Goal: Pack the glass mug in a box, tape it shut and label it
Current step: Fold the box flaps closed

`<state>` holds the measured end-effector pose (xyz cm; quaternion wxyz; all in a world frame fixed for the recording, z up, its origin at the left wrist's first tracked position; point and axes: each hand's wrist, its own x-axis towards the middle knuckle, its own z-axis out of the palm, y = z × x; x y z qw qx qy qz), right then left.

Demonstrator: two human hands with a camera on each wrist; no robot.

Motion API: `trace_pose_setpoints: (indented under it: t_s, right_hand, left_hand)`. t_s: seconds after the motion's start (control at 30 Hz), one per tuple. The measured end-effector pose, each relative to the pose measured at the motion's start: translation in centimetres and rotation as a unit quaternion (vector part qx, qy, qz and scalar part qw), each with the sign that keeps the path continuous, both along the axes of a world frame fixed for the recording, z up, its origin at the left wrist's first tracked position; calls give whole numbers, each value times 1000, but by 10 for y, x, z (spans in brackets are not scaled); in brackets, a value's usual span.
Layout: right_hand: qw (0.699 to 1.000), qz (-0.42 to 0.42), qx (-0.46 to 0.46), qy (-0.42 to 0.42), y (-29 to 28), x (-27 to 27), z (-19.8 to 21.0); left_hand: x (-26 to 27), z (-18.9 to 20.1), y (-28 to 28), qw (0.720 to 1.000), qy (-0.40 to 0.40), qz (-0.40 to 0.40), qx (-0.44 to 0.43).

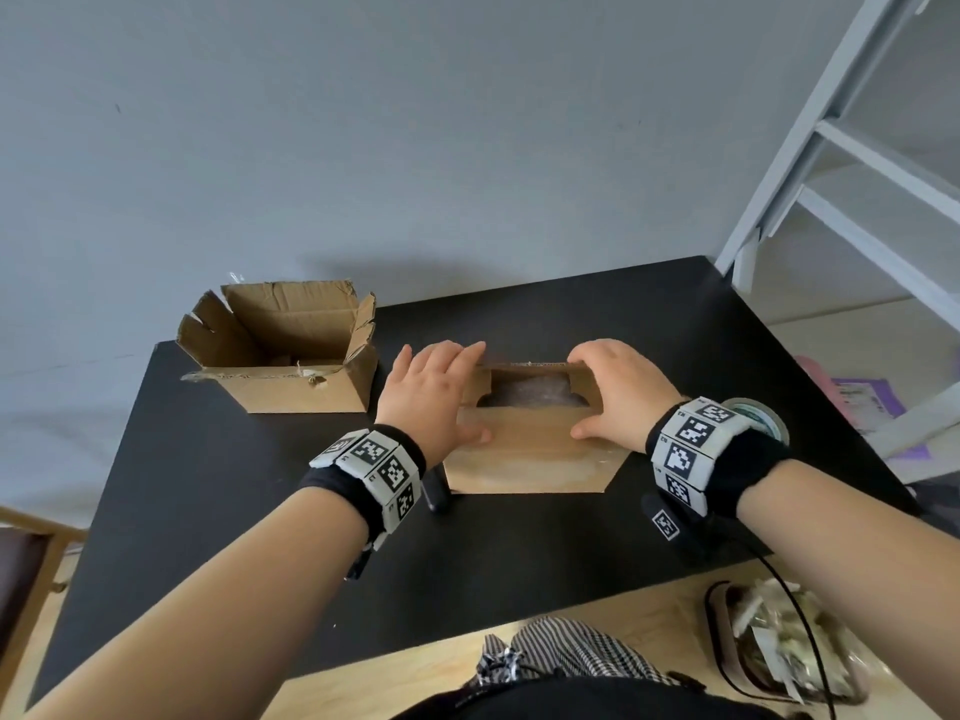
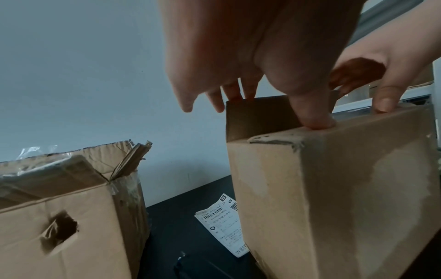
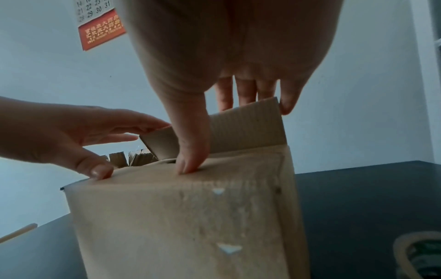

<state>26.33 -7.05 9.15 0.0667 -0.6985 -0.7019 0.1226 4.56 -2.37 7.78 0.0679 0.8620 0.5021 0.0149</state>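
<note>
From the head view, my left hand [image 1: 434, 394] and right hand [image 1: 621, 392] sit on the cardboard box [image 1: 524, 449] near the middle of the black worktop [image 1: 218, 459]. On each hand the thumb presses the near flap flat while the straight fingers reach over to the far flap's edge; nothing is clenched. Through the gap between the flaps I see a grey, crinkled wrapping [image 1: 530, 392] inside the box; the glass mug itself I cannot make out. A second, torn open box [image 1: 283, 350] stands at the worktop's far left corner, and a roll of tape [image 1: 761, 415] lies just beyond my right wrist.

From the left wrist view, my thumb tip [image 2: 317, 120] bears on the box's [image 2: 334, 198] matte, scuffed top edge, the fingers [image 2: 229, 92] touching the upright flap behind. A printed label [image 2: 224, 222] lies flat on the worktop between the two boxes.

From the right wrist view, my thumb [image 3: 190, 151] dents the corrugated flap, the fingers [image 3: 245, 90] extended behind the raised far flap [image 3: 248, 128].
</note>
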Motion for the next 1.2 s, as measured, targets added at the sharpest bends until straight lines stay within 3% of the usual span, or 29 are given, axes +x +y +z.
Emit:
trace_pose_setpoints:
  t_s: [0.23, 0.43, 0.57, 0.73, 0.87, 1.07, 1.2]
  right_hand:
    - [996, 30, -81, 13, -13, 0, -22]
    - [988, -49, -130, 61, -29, -11, -40]
    - [986, -79, -103, 109, -33, -12, -46]
    - [983, -91, -72, 143, -33, -8, -46]
    - [982, -101, -41, 154, -22, 9, -33]
    - [985, -91, -4, 143, 32, 59, -3]
    - [988, -72, -20, 138, 69, 87, -6]
  left_hand:
    - [-9, -19, -9, 997, 22, -46, -50]
    - [-10, -28, -15, 988, 5, -30, -150]
    - [-5, -33, -17, 988, 30, 4, -153]
    - [-5, -40, -16, 982, -67, 38, -174]
    - [9, -23, 1, 985, -115, 24, -125]
    - [58, -8, 45, 979, -172, 48, -96]
    - [87, -16, 65, 974, -176, 87, -112]
